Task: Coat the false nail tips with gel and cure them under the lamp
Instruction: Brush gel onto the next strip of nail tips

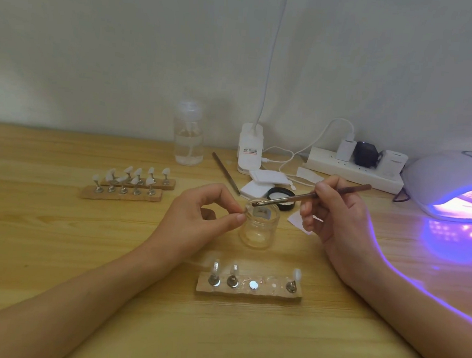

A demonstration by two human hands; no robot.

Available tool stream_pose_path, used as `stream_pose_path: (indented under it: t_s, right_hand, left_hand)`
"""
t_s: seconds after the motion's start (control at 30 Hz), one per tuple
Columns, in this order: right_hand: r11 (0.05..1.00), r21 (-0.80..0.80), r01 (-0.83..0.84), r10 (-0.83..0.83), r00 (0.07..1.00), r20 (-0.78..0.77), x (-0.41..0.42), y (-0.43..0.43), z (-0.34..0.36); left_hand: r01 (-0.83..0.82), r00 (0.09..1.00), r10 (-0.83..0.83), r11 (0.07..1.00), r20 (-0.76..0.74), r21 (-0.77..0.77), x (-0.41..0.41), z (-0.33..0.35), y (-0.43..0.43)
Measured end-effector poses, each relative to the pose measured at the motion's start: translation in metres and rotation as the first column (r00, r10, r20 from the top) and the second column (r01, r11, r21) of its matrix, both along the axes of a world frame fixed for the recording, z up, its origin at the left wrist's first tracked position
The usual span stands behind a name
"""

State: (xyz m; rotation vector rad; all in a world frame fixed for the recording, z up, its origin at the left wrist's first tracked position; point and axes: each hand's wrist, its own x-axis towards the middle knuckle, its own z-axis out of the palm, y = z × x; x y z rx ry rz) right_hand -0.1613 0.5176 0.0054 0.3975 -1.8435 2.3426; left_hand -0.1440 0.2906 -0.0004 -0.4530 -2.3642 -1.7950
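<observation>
My left hand (208, 214) pinches a small clear nail tip (248, 205) on a stand, held just over the rim of an open glass gel jar (259, 227). My right hand (336, 215) grips a brown brush (312, 195), its bristle end touching the tip above the jar. In front of me lies a wooden holder strip (248, 290) with three nail tips on stands and two bare spots. The curing lamp (451, 184) at the right glows purple.
Two more holder strips (126, 190) full of white tips lie at the left. A clear pump bottle (189, 135), a white desk-lamp base (250, 149), a power strip (354, 168), a black jar lid (281, 196), white pads (257, 184) and a thin stick (225, 172) stand behind.
</observation>
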Motion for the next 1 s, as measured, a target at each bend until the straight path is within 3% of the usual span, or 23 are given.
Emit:
stream_pose_path:
  t_s: [0.2, 0.33, 0.5, 0.63, 0.8, 0.9, 1.0]
  right_hand:
    - [0.998, 0.035, 0.056, -0.057, 0.998, 0.021, -0.0001, -0.0007, -0.0017]
    - [0.999, -0.014, -0.038, 0.038, 0.999, -0.021, 0.0021, -0.0013, 0.0006]
    - [0.999, 0.029, 0.044, -0.044, 0.999, 0.014, -0.0004, -0.0009, -0.0022]
    - [0.999, -0.006, -0.035, 0.035, 0.999, -0.030, 0.0010, -0.0006, -0.0001]
    - [0.998, 0.043, 0.042, -0.042, 0.999, 0.002, 0.0003, -0.0004, -0.0021]
    - [1.000, -0.009, -0.012, 0.012, 0.999, -0.032, 0.0013, -0.0008, 0.0008]
    - [0.999, 0.039, -0.018, 0.019, 0.999, -0.040, 0.0022, -0.0026, 0.0001]
  left_hand:
    - [-0.006, 1.000, 0.006, 1.000, 0.010, -0.008, -0.0007, -0.0006, -0.0005]
    - [-0.008, 1.000, 0.008, 1.000, 0.025, -0.008, -0.0002, 0.0000, -0.0002]
    - [-0.015, 0.999, 0.015, 1.000, 0.038, 0.002, 0.0002, 0.0001, 0.0005]
    - [-0.011, 0.999, 0.011, 1.000, 0.032, 0.003, 0.0006, 0.0004, 0.0002]
    - [-0.004, 1.000, 0.003, 1.000, 0.013, 0.010, 0.0002, 0.0001, 0.0002]
    - [0.001, 1.000, -0.001, 1.000, -0.004, 0.009, 0.0002, 0.0001, 0.0001]
    - [0.009, 1.000, -0.009, 1.000, -0.014, 0.011, -0.0002, -0.0003, -0.0007]
